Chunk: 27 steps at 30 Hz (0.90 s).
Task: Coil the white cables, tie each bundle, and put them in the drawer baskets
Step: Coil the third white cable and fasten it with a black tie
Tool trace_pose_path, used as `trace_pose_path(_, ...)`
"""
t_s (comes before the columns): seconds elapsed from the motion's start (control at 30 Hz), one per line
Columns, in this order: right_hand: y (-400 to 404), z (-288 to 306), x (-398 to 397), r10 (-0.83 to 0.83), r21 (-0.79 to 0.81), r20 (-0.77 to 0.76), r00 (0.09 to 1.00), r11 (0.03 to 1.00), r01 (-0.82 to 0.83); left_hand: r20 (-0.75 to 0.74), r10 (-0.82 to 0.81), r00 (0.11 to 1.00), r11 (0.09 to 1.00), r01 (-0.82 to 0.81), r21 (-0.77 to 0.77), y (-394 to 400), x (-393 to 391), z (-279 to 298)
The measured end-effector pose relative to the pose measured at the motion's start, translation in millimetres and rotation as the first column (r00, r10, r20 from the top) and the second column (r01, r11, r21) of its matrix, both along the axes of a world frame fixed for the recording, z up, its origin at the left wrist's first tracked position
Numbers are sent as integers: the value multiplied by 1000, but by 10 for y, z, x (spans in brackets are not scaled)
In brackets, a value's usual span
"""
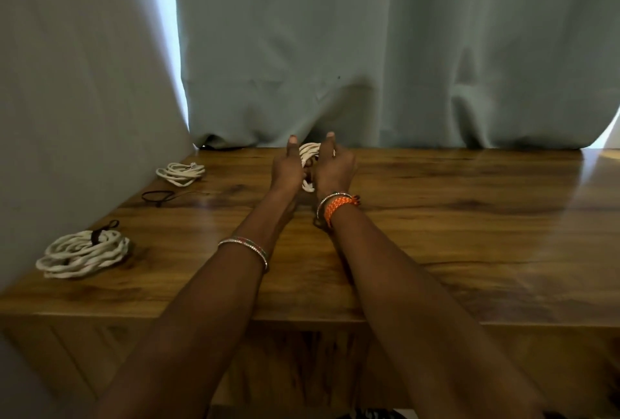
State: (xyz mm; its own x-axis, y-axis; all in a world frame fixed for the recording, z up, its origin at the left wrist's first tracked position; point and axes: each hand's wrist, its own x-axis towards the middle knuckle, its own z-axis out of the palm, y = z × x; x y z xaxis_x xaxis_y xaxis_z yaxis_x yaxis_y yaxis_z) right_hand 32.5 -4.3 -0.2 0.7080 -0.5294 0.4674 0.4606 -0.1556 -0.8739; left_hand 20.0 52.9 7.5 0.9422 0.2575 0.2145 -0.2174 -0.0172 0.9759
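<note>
Both my hands reach out over the wooden table top and grip one coiled white cable bundle between them, near the far edge. My left hand holds its left side, thumb pointing up. My right hand holds its right side, thumb also up. Most of the bundle is hidden behind my fingers. A tied white cable bundle with a dark tie lies at the near left. Another coiled white bundle lies at the far left.
A loose dark tie lies on the table between the two left bundles. Grey-green curtains hang right behind the table's far edge and along its left side. The table's front edge runs below my forearms.
</note>
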Motion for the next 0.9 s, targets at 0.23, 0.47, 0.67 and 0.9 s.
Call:
trace_pose_path(0.23,59,28,-102,168,13,-21,986,986,-168,16,-296,955,955,295,12,275,-118,34)
trace_pose_path(0.47,336,173,-262,280,-25,40,959,960,-279,41,-508,860,860,509,-25,701,-323,169)
trace_pose_path(0.67,620,348,-384,543,-162,-149,826,811,-562,133,-261,956,965,252,77,1169,-563,307)
trace_pose_path(0.9,896,364,-301,528,-347,-295,797,718,-604,181,11,983,922,-80,378,2068,-826,684)
